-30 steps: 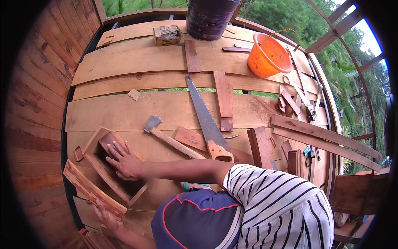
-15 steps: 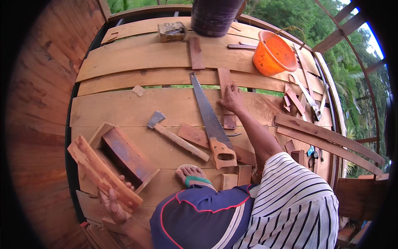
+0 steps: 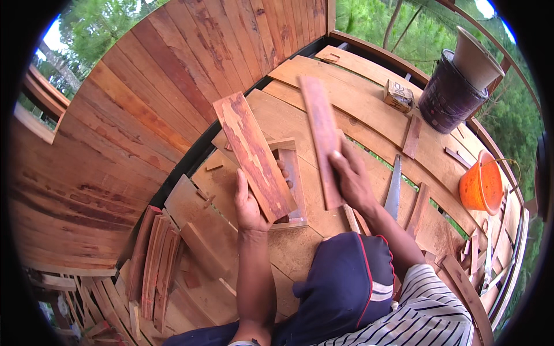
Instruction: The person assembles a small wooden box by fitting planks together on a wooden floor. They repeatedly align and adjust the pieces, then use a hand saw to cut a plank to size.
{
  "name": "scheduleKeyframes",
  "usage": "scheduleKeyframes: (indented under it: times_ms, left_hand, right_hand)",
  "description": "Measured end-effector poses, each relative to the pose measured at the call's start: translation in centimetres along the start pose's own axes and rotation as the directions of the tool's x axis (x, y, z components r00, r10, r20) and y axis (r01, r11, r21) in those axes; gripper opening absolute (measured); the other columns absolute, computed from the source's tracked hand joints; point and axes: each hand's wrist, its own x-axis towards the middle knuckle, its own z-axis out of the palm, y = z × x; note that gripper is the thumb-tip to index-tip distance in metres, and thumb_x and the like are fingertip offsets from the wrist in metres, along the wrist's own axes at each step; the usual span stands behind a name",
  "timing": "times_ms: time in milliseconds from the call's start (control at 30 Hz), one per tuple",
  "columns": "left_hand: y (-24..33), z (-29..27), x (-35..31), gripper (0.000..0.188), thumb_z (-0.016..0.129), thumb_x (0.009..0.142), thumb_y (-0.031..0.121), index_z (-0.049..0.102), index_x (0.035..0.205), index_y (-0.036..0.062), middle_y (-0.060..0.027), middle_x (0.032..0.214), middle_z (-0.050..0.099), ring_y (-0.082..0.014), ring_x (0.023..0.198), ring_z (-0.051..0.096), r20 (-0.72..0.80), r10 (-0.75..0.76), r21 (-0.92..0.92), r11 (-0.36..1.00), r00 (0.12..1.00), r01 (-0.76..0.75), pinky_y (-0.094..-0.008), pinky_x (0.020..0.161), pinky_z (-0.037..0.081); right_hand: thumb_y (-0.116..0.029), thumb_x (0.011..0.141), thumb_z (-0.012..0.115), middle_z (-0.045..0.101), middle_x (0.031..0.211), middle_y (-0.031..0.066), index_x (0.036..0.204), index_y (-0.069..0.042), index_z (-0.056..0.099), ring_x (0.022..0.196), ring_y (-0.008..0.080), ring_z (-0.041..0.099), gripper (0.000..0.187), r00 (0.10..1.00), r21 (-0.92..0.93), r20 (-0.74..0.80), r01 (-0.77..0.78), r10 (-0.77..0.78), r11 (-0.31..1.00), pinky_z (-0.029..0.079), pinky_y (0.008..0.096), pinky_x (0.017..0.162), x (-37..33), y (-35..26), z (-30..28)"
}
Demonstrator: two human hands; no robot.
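"Mottled board [image 3: 254, 157]: position?"
"Tilting before the wooden box [image 3: 296, 181], partly covering it. The left hand [image 3: 251, 205] is gripping its lower end, thumb and fingers bracing opposite edges."
"Right hand [image 3: 350, 176]?"
"Pinching the reddish board [image 3: 319, 138] by its right edge, forearm slanting up-left."
"Room?"
"A gap is separating both boards; the plank wall [image 3: 167, 81] is standing beyond."

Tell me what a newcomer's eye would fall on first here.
Probably the streaked board in the left hand, near the centre, and the plainer board in the right hand, just to its right. Next, the bright orange bucket at the right and the dark bucket at upper right.
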Motion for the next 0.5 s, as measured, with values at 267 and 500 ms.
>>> scheduleKeyframes:
  times_ms: [267,500]
  left_hand:
    - [7.6,5.3,0.5,0.079,0.039,0.102,0.065,0.03,0.158,0.0098,-0.0135,0.155,0.044,-0.0285,0.138,0.049,0.028,0.275,-0.163,0.95,0.961,-0.267,-0.0465,0.115,0.043]
    - [9.2,1.7,-0.8,0.077,0.041,0.102,0.065,0.038,0.149,0.004,-0.0142,0.14,0.053,-0.0255,0.129,0.056,-0.167,0.419,0.044,0.907,0.892,-0.418,-0.0436,0.105,0.052]
  right_hand:
    - [-0.048,0.093,0.069,0.052,0.11,0.0214,0.142,0.002,0.052,0.101,0.0369,0.058,0.072,0.769,-0.36,0.464,0.617,-0.439,0.7,0.049,0.0434,0.088,6.3,-7.7,13.4]
    - [-0.042,0.093,0.069,0.053,0.134,0.0236,0.141,-0.005,0.057,0.119,0.0387,0.056,0.062,0.542,-0.247,0.788,0.711,-0.291,0.658,0.049,0.0458,0.097,5.8,-9.7,17.2]
